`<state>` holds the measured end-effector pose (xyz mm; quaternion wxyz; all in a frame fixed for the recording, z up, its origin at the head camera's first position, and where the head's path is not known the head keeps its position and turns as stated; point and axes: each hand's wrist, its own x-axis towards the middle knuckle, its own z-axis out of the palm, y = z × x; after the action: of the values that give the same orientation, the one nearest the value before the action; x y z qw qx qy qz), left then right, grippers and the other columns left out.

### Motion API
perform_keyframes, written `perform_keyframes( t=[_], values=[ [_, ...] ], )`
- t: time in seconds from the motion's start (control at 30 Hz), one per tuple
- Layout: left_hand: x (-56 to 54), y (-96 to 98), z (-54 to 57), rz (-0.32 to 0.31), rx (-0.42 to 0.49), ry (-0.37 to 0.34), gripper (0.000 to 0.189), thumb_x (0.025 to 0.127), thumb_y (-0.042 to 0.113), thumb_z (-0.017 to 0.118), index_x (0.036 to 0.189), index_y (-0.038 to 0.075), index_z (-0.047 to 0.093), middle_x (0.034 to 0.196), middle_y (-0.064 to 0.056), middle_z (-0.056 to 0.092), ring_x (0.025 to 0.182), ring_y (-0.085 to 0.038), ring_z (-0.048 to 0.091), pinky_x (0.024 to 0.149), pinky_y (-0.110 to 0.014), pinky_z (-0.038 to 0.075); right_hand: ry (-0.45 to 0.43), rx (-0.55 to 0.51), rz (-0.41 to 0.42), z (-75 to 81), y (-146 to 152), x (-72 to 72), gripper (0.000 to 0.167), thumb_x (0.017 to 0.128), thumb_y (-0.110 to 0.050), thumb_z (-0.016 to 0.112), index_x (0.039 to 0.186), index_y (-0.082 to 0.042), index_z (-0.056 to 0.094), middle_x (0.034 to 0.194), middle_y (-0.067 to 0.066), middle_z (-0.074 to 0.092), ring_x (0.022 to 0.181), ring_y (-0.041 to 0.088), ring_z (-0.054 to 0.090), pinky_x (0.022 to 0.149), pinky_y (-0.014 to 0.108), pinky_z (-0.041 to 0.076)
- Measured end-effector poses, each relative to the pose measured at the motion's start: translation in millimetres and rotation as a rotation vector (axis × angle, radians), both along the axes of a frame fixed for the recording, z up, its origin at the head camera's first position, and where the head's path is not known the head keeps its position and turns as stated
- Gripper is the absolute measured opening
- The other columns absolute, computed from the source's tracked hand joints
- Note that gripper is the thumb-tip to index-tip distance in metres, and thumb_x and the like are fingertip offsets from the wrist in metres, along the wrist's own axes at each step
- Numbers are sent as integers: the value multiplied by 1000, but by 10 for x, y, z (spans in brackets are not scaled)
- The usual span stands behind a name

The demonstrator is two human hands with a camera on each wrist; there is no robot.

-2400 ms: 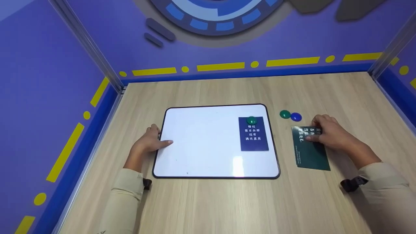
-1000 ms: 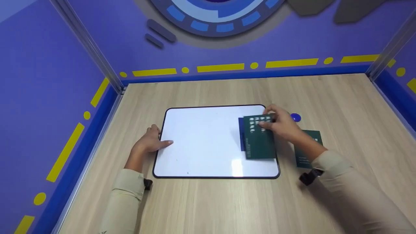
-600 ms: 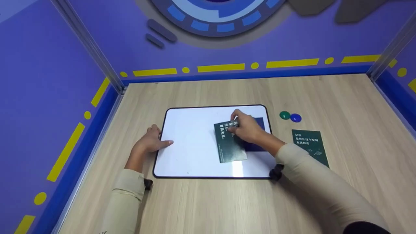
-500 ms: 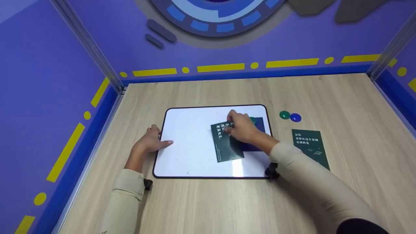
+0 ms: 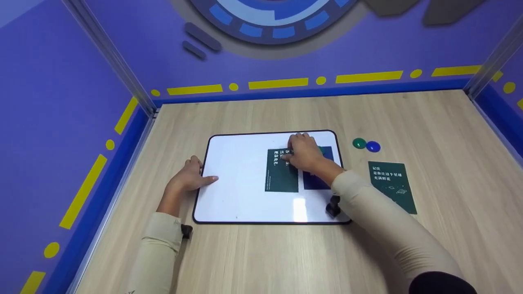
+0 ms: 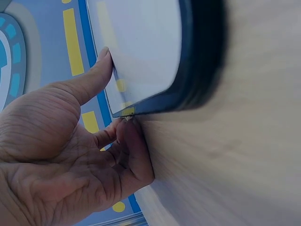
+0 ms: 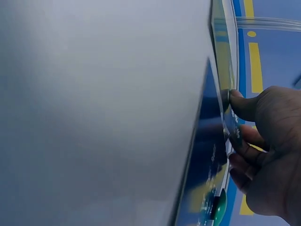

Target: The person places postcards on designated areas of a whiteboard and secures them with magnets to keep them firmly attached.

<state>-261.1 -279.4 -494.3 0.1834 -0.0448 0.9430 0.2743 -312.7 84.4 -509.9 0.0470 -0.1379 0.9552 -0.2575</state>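
Note:
A white whiteboard [image 5: 241,179] with a black rim lies flat on the table. My left hand [image 5: 188,175] grips its left edge, the thumb over the top face and the fingers curled at the rim in the left wrist view. My right hand [image 5: 305,153] pinches a dark green card [image 5: 282,175] with white writing near its top right corner. That card sits over the board, left of a dark blue card [image 5: 312,181] and a narrow gap apart from it. A green round magnet [image 7: 220,207] holds the blue card; in the head view my right hand mostly hides it.
Right of the board, a green magnet [image 5: 359,143] and a blue magnet [image 5: 373,146] lie side by side on the table [image 5: 261,257]. Below them is another dark green card [image 5: 392,185]. Purple-blue walls [image 5: 261,65] enclose the table's back and sides.
My right hand picked up one green card from the right of the board and carried it left over the blue card. Lately the card has straightened and shifted slightly up. My left hand has stayed put.

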Motion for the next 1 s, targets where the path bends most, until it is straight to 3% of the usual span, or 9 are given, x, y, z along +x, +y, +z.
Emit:
perform_keyframes(
  t=[0.43,1.0],
  values=[
    [21,22,9,19,-15,-2,79,97,39,77,146,-6,35,146,-31,45,129,-43,53,114,-59,46,-7,109,-2,33,-62,-22,38,103,-34,73,124,-3,64,123,13,63,121,32,54,117,53,41],
    [22,28,8,5,-14,17,79,98,40,77,147,-6,36,146,-31,46,132,-45,53,115,-61,45,-1,87,-19,65,-55,-26,37,101,-34,76,123,-6,68,123,11,66,119,32,58,114,52,45]
  ],
)
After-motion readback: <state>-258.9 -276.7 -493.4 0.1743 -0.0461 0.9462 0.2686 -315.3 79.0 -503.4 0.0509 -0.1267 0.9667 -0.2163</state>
